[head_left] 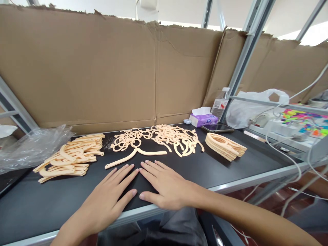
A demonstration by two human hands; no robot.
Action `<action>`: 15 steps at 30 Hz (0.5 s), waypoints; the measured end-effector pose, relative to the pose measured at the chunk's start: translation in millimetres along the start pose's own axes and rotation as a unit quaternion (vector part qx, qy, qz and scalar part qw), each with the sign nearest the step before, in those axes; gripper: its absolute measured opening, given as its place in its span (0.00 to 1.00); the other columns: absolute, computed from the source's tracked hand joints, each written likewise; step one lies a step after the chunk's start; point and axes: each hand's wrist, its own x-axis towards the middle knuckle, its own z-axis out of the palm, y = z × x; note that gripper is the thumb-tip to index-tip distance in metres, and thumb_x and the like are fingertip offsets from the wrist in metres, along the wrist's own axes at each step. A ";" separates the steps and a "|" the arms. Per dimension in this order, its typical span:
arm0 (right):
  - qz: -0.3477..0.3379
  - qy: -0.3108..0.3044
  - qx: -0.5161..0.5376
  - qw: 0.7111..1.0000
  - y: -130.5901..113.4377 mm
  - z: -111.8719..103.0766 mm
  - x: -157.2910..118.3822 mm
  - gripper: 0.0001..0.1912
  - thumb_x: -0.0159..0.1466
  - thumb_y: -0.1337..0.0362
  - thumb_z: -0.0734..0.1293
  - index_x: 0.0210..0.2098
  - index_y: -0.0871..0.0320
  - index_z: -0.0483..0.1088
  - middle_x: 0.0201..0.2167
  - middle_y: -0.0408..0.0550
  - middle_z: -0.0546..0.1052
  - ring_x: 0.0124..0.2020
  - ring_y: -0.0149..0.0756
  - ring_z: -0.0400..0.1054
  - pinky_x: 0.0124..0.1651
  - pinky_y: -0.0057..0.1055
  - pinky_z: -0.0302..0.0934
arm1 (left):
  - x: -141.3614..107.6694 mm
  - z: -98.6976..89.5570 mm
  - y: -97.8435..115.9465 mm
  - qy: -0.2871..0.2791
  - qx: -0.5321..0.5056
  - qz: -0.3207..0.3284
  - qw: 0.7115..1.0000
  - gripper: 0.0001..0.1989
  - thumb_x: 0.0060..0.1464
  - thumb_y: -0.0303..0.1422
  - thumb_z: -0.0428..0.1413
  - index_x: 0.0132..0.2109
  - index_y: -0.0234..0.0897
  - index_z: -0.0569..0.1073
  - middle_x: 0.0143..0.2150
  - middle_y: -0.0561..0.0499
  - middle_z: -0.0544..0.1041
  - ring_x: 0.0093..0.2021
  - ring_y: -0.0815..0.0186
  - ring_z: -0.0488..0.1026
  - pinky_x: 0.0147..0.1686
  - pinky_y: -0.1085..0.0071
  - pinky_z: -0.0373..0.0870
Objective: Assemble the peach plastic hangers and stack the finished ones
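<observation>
My left hand [108, 195] lies flat on the black tabletop, its fingers spread and holding nothing. My right hand [164, 184] rests flat beside it, also empty, with the index fingertips of both nearly meeting. Just beyond the fingertips is a cream plastic piece with a ring and two spread arms [152, 152], like a folding clothes hanger laid open. Behind it sits a heap of small curved cream hook pieces [176, 136]. A pile of longer cream arms [74, 155] is at the left. To the right stands a neat stack of cream hanger parts [222, 147].
Along the back rises a torn-edged cardboard wall [102, 68]. A purple tissue pack [203, 119], a phone [217, 127] and a plastic bottle [220, 104] stand at back right, near white cables [284, 160]. Clear plastic wrap [33, 143] lies at left. The table's metal edge [230, 184] runs in front.
</observation>
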 end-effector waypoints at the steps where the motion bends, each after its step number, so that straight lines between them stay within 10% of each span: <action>1: -0.001 0.001 0.000 1.000 0.0 0.1 0.0 0.41 0.69 0.42 0.52 0.71 0.65 0.47 0.72 0.57 0.45 0.74 0.45 0.35 0.73 0.44 0.29 | 0.1 -0.2 0.2 -0.001 -0.001 0.000 1.000 0.29 0.66 0.48 0.45 0.70 0.48 0.56 0.71 0.52 0.57 0.69 0.54 0.58 0.66 0.51 0.58; 15: 0.004 -0.003 -0.008 1.000 -6.2 -3.7 -1.9 0.41 0.70 0.43 0.52 0.70 0.67 0.49 0.72 0.57 0.46 0.73 0.45 0.37 0.73 0.45 0.30 | -1.3 3.0 -0.6 -0.013 0.001 -0.013 1.000 0.29 0.66 0.50 0.44 0.70 0.50 0.54 0.72 0.54 0.54 0.70 0.54 0.56 0.65 0.47 0.58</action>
